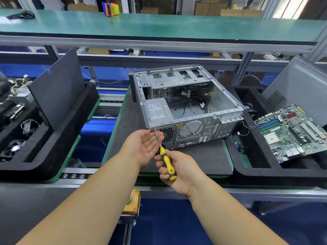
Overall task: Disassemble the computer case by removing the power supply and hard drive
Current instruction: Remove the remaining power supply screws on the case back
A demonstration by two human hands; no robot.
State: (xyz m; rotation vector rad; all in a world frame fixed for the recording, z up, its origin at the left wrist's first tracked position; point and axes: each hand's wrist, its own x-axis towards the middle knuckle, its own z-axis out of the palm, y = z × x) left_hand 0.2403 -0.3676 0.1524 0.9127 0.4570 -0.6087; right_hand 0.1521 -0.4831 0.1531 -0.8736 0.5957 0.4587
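An open grey computer case (208, 110) lies on its side on a dark mat, its rear panel facing me. The power supply (158, 110), a grey box with a white label, sits in the case's near left corner. My right hand (177, 171) grips a yellow and black screwdriver (166, 160), whose tip rests on a screw at the rear panel's upper left corner. My left hand (143, 146) is cupped palm up just under that tip, fingers apart, and I see nothing lying in it. Loose black cables lie on the case floor. I cannot pick out a hard drive.
A green motherboard (292, 133) lies in the black foam tray (256, 167) at the right. At the left, a dark side panel (58, 89) leans in another foam tray holding fans and parts. An orange button box (131, 202) sits at the bench's front edge. A green shelf (159, 25) runs overhead.
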